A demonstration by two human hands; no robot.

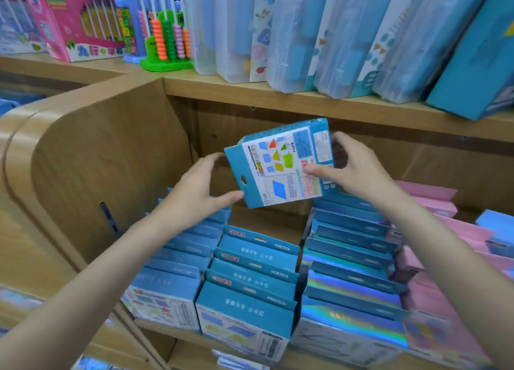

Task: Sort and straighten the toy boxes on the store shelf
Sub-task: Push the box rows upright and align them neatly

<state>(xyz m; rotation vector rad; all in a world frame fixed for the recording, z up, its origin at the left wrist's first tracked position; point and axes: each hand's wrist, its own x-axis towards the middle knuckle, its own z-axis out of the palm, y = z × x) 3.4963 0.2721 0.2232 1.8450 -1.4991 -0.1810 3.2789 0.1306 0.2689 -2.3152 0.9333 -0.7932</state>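
Box (281,162) held between both hands above rows of boxes (250,280) on shelf (278,222).

1. Upper wooden shelf (306,98), across the frame's top: pink boxed toy (78,22), green abacus (167,44), leaning blue packs (347,35).
2. Lower shelf (155,328), bottom centre: rows of blue boxes (250,294), pink boxes (445,230) at right.

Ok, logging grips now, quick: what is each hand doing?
Left hand: holds the blue toy box by its left edge.
Right hand: grips the same box's right side, thumb on its face.

A toy shop — wooden shelves (306,99) packed with rows of identical boxed toys (250,280).
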